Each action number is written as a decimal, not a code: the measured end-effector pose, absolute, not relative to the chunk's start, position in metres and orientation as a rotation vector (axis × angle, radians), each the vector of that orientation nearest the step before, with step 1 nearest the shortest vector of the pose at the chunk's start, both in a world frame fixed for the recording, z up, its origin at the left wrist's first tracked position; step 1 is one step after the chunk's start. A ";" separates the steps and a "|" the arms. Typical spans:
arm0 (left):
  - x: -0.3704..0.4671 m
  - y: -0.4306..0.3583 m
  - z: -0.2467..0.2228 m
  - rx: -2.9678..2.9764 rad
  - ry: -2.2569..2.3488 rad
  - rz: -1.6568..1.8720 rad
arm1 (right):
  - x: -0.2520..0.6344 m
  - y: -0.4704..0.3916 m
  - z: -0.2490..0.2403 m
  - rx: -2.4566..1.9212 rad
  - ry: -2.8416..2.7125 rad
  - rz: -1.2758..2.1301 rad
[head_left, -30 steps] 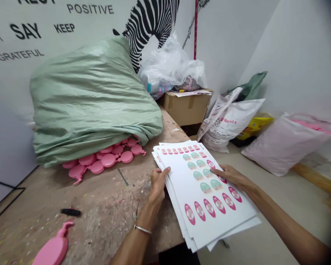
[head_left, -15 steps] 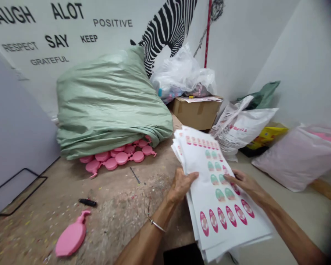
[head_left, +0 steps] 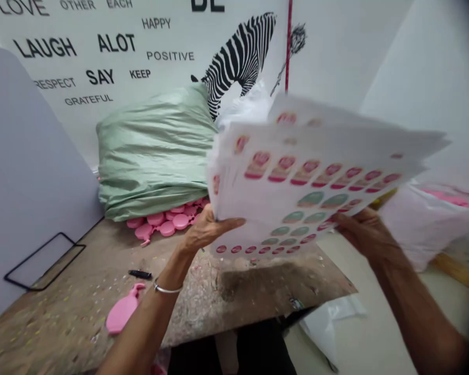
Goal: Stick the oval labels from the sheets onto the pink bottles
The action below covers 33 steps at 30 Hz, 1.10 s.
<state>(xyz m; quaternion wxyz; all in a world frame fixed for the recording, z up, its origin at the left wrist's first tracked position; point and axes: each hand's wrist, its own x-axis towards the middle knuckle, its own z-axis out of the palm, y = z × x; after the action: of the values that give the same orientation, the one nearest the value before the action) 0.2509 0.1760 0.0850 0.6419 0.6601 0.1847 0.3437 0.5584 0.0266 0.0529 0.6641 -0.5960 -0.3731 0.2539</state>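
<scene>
A thick stack of white sticker sheets (head_left: 308, 177) printed with pink and green oval labels is lifted above the worn wooden table (head_left: 101, 291), tilted up and blurred. My left hand (head_left: 205, 232) grips its left edge, a silver bangle on that wrist. My right hand (head_left: 361, 232) holds the stack's lower right edge from beneath. A single pink plastic mirror-shaped piece (head_left: 121, 315) lies on the table below my left arm, beside a small black object (head_left: 139, 274).
A big green woven sack (head_left: 152, 151) lies at the table's back, with several pink plastic pieces (head_left: 166, 224) spilling from under it. A pink-filled bag (head_left: 433, 219) sits on the floor at right. A black wire frame (head_left: 42, 260) rests at the left. White plastic (head_left: 328, 317) hangs under the table edge.
Both hands have raised the sticker stack off the table's edge and tipped it up toward the camera. The view has tilted up and shifted left.
</scene>
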 end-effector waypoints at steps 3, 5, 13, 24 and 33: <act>0.242 0.184 0.052 1.427 0.524 0.827 | 0.537 0.040 0.032 -1.306 -0.903 0.603; 0.244 0.188 0.039 1.388 0.532 0.843 | 0.533 0.048 0.021 -1.291 -0.924 0.612; 0.266 0.187 0.058 1.405 0.719 1.227 | 0.541 0.060 0.020 -1.324 -0.926 0.686; 0.267 0.199 0.051 1.352 0.761 1.620 | 0.513 0.090 0.045 -1.249 -0.880 0.732; 0.245 0.186 0.016 1.178 0.631 0.795 | 0.508 0.088 0.072 -1.256 -0.968 0.608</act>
<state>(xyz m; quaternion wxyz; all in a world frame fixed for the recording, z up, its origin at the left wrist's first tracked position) 0.2449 0.1863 0.0158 0.7127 0.5314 0.2848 0.3584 0.5082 0.0882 0.0722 0.6608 -0.5552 -0.4278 0.2686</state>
